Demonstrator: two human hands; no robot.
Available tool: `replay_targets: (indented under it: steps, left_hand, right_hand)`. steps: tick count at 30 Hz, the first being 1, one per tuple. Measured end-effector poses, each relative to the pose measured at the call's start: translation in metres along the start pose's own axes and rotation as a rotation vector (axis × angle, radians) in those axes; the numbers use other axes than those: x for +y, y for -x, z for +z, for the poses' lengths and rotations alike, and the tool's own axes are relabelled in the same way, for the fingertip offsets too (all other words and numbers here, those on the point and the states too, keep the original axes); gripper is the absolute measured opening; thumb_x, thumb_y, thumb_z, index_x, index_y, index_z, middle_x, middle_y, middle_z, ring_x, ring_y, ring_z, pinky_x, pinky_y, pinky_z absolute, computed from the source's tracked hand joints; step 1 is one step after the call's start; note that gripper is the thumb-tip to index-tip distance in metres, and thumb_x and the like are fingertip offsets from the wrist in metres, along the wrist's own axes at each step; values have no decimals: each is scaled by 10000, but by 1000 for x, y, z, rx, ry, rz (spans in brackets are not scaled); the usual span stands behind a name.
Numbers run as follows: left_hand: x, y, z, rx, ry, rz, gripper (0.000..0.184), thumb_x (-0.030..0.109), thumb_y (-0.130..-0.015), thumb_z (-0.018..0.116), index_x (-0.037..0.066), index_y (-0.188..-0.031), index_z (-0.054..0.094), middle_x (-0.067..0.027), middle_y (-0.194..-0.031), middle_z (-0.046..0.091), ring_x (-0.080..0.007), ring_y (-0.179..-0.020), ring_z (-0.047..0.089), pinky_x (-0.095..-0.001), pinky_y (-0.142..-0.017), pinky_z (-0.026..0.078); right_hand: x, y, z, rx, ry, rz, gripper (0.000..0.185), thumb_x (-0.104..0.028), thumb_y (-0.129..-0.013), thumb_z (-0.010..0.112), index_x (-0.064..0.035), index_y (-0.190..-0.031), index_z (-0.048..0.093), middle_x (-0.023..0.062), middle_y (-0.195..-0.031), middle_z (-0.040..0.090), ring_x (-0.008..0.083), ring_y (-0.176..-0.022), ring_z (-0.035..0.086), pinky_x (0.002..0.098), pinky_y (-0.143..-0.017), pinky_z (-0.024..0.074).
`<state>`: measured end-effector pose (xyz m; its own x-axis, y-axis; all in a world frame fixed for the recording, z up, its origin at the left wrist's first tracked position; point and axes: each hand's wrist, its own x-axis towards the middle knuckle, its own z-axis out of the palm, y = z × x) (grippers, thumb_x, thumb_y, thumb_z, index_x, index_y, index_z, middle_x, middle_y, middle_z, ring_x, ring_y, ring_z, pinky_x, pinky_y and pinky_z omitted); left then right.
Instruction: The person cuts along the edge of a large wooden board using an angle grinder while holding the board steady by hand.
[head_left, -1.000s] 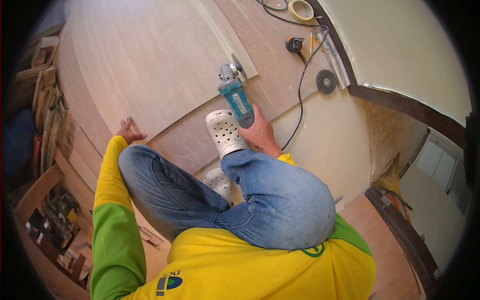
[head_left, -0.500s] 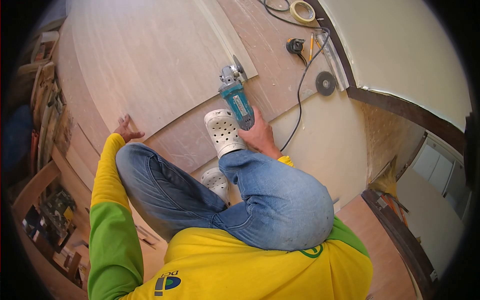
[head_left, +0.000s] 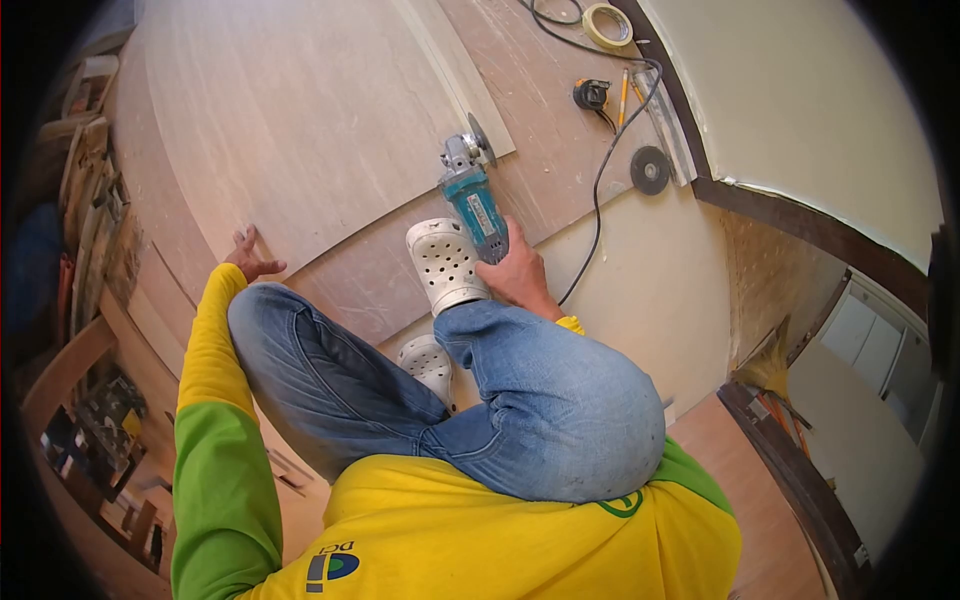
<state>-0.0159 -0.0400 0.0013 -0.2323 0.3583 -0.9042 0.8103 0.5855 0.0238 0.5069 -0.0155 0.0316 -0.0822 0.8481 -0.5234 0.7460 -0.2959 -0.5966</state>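
Observation:
My right hand [head_left: 520,272] is wrapped round the rear of a teal angle grinder [head_left: 476,205]. The grinder's disc [head_left: 482,140] stands edge-on at the wooden panel's right edge, near its lower corner; whether it touches the wood I cannot tell. My left hand [head_left: 254,258] rests with fingers spread at the near left corner of the large wooden panel [head_left: 300,120], holding nothing. A white perforated clog [head_left: 445,262] is right beside the grinder body.
At the upper right lie a tape roll [head_left: 607,26], a tape measure [head_left: 591,94], a pencil [head_left: 623,97] and a black disc [head_left: 650,170]. A cable [head_left: 600,200] curves past my right hand. Wood scraps [head_left: 85,210] are piled at the left.
The view has shifted slightly. Both hands keep their places, the right one still round the grinder, and the disc stays at the panel's edge.

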Motion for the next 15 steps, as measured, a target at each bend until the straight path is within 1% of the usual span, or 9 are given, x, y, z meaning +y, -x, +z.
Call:
replay_targets:
  steps: [8, 10, 15]
  left_hand:
    - [3, 3, -1, -11, 16, -12, 1496, 654, -586, 895, 89, -1632, -13, -308, -1657, -95, -390, -1561, 47, -401, -1260, 155]
    - [2, 1, 0, -11, 18, -9, 1495, 653, -587, 895, 88, -1631, -14, -308, -1657, -94, -389, -1561, 47, -402, -1259, 158]
    - [-3, -3, 2, -1, 13, 1, 1490, 656, -591, 891, 92, -1632, -13, -309, -1657, -90, -388, -1561, 47, -408, -1258, 164]
  right_hand:
    - [1, 4, -1, 18, 16, -5, 859, -309, -710, 766, -106, -1455, 390, 280, -1123, 676, 480, -1021, 668, 512, -895, 534]
    - [1, 5, -1, -4, 9, 13, 863, -311, -726, 758, -82, -1468, 383, 303, -1146, 664, 491, -1037, 655, 529, -899, 525]
    - [-4, 7, -4, -16, 7, 24, 850, -307, -726, 754, -94, -1464, 389, 294, -1141, 669, 490, -1034, 656, 530, -897, 524]
